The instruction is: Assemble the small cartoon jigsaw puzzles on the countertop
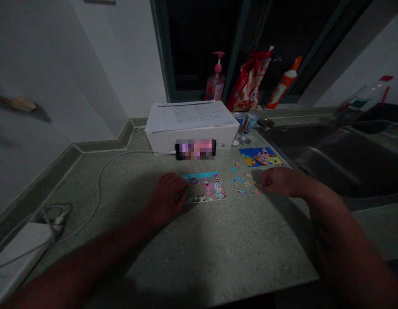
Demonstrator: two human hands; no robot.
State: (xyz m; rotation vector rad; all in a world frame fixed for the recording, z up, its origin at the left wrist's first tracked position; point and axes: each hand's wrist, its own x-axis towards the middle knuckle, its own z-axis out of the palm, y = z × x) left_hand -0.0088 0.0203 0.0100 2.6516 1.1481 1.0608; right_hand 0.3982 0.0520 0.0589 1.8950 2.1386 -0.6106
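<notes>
A small, partly built cartoon jigsaw puzzle (207, 187) lies on the speckled green counter (199, 253). My left hand (166, 195) rests curled at the puzzle's left edge, fingertips touching it. My right hand (277, 181) is curled beside a scatter of loose puzzle pieces (245, 180), fingertips pinched on a piece at the pile's right end. A colourful reference picture (260, 156) lies further back on the right.
A white box with paper on top (190, 124) stands behind, a phone (195, 149) leaning on it with a white cable (102, 171). Soap pump (215, 81), snack bag (248, 83), orange bottle (283, 83), can (249, 123). Steel sink (330, 159) on the right. Charger brick (18, 251) at left.
</notes>
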